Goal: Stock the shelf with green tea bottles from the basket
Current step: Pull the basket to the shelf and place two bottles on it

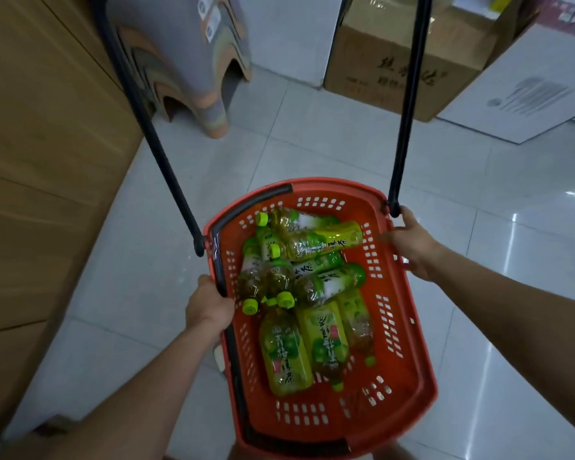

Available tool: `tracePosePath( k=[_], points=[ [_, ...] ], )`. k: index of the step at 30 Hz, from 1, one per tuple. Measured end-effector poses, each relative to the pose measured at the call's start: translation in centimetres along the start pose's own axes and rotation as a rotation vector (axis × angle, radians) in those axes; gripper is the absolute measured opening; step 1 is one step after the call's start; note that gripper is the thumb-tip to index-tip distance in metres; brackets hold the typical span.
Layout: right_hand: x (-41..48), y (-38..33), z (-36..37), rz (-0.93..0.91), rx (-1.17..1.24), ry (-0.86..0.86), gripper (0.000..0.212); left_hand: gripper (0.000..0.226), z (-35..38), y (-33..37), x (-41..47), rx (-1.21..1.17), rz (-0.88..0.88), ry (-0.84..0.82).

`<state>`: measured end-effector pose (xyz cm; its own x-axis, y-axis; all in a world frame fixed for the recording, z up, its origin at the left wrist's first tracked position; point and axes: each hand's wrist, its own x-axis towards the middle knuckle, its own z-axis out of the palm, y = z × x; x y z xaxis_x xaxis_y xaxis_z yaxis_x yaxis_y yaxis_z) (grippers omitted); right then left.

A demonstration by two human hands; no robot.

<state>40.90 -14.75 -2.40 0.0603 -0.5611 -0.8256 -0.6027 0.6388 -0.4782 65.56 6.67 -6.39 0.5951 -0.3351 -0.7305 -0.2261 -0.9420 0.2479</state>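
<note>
Head view, one frame.

Grip: my left hand (210, 307) is curled over the rim of the basket (329, 184) at the basket's 9 o'clock, thumb outside and fingers hooked inside. My right hand (412, 247) holds the opposite rim at about 2 o'clock, just beside the handle pivot. Its fingertips are blurred, so I cannot say how firmly it clamps. Neither hand is on a bottle. I cannot tell whether the basket rests on the floor or hangs from my hands.

Load: the green tea bottles (286, 353) lie loose inside the basket, piled crosswise in at least two layers, roughly nine or ten of them. They are clear plastic with amber liquid, yellow-green labels with dark script, and lime caps. Three near bottles lie side by side, and the far ones cross at angles.

Handling, judged: the bottles look full, so each should be moderately heavy and the basket heavy overall. The round, glossy bodies will probably roll and shift when a neighbour is lifted. Best hold is around the labelled mid-body or the narrower shoulder below the cap, starting with the top layer.

Surroundings: long black handle bars (166, 154) rise toward 12 o'clock. A tiled floor (312, 144) lies beneath, with stacked stools (186, 61) at 11 o'clock and a cardboard box (402, 58) at 1 o'clock. No shelf is in view.
</note>
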Motion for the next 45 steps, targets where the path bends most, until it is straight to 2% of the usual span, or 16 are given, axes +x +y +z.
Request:
tracePosePath(
  k=[5, 10, 13, 16, 19, 20, 22, 24, 27, 30, 33, 36, 40, 45],
  points=[
    [1.2, -2.2, 1.6, -0.068, 0.062, -0.032, 0.067, 0.028, -1.3, -0.8, 2.0, -0.083, 0.025, -0.02],
    [3.3, -7.9, 5.6, -0.179, 0.02, -0.07, 0.067, 0.032, -3.8, -2.2, 4.6, -0.312, -0.037, -0.014],
    [4.8, -11.6, 9.6, -0.297, -0.079, -0.118, 0.077, 0.033, -5.8, -3.2, 5.8, -0.472, -0.092, 0.001],
    [5.8, -14.5, 13.5, -0.433, -0.29, -0.145, 0.09, 0.037, -7.6, -4.4, 7.1, -0.586, -0.116, 0.055],
    [4.8, -15.3, 18.0, -0.593, -0.704, -0.04, 0.114, 0.05, -8.8, -5.8, 8.7, -0.616, -0.091, 0.146],
    [3.6, -14.5, 19.8, -0.64, -0.797, -0.048, 0.119, 0.053, -9.2, -6.3, 9.3, -0.607, -0.076, 0.167],
    [0.9, -11.6, 23.8, -0.731, -0.887, -0.174, 0.121, 0.055, -10.1, -6.7, 9.9, -0.609, -0.054, 0.196],
    [-1.9, -8.0, 27.3, -0.762, -0.912, -0.32, 0.118, 0.054, -11.2, -6.8, 10.4, -0.64, -0.06, 0.207],
    [-4.1, -4.1, 31.4, -0.752, -1.012, -0.385, 0.106, 0.052, -12.4, -7.1, 11.5, -0.671, -0.071, 0.201],
    [-5.2, -2.5, 34.6, -0.786, -1.116, -0.369, 0.08, 0.043, -14.3, -7.1, 11.8, -0.604, -0.033, 0.233],
    [-5.0, -2.4, 36.3, -0.839, -1.124, -0.278, 0.062, 0.059, -18.2, -6.3, 12.4, -0.552, 0.05, 0.391],
    [-4.9, -3.1, 36.6, -0.825, -1.075, -0.277, 0.063, 0.077, -22.7, -5.0, 12.7, -0.594, 0.01, 0.438],
    [-5.1, -3.6, 37.1, -0.794, -1.015, -0.298, 0.066, 0.064, -25.7, -4.4, 12.6, -0.619, -0.029, 0.534],
    [-5.1, -4.4, 38.2, -0.738, -0.97, -0.289, 0.064, 0.074, -30.5, -4.9, 13.3, -0.975, 0.102, 0.575]
  ],
)
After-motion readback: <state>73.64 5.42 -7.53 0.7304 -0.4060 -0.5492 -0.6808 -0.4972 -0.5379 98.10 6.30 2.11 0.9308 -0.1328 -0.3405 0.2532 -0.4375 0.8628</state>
